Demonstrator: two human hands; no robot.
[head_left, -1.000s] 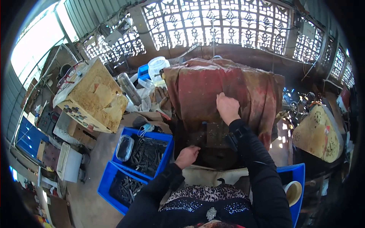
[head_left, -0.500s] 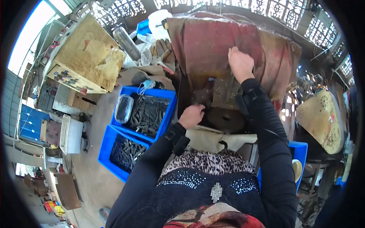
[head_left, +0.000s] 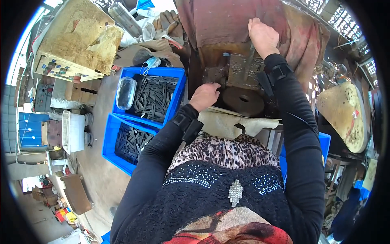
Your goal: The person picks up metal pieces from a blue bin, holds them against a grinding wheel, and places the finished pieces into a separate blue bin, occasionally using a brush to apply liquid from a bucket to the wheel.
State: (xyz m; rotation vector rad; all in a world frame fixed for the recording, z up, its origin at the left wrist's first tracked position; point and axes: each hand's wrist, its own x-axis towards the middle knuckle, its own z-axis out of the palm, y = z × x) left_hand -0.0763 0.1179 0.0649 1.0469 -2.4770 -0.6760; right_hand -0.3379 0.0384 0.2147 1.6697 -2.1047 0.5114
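Seen from the head camera, a worker's left hand (head_left: 204, 96) rests with fingers curled together against the near left corner of a rusty metal press (head_left: 239, 75), just left of its round dark disc (head_left: 243, 101), and is the nearer hand to it. The right hand (head_left: 263, 37) lies farther off with fingers closed on the red cloth (head_left: 227, 20) over the press; whatever either hand pinches is hidden, and the blue crates (head_left: 170, 73) of dark metal pieces sit to the left.
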